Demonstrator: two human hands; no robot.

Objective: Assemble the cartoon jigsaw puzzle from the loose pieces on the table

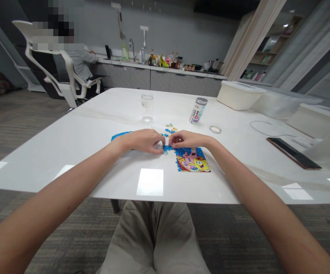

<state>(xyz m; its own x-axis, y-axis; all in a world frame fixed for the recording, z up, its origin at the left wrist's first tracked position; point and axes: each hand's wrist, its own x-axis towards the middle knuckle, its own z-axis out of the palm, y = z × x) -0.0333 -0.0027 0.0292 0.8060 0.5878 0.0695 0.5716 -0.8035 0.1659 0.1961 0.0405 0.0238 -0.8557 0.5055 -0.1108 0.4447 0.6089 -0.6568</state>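
Observation:
A partly assembled jigsaw puzzle with cartoon figures lies on the white table, below my right hand. The fingertips of that hand are pinched together on a small blue jigsaw piece at the puzzle's upper left edge. From the left, my left hand curls thumb and index finger onto the same cluster of blue pieces, its fingertips close to the right ones. Loose jigsaw pieces in blue and yellow lie just beyond both hands. Behind my left wrist a blue flat item is mostly hidden.
Farther back stand a clear jar and a printed canister, with a round lid nearby. Storage bins, a cable and a dark tablet-like device occupy the right side. A person sits in a white-framed chair at back left.

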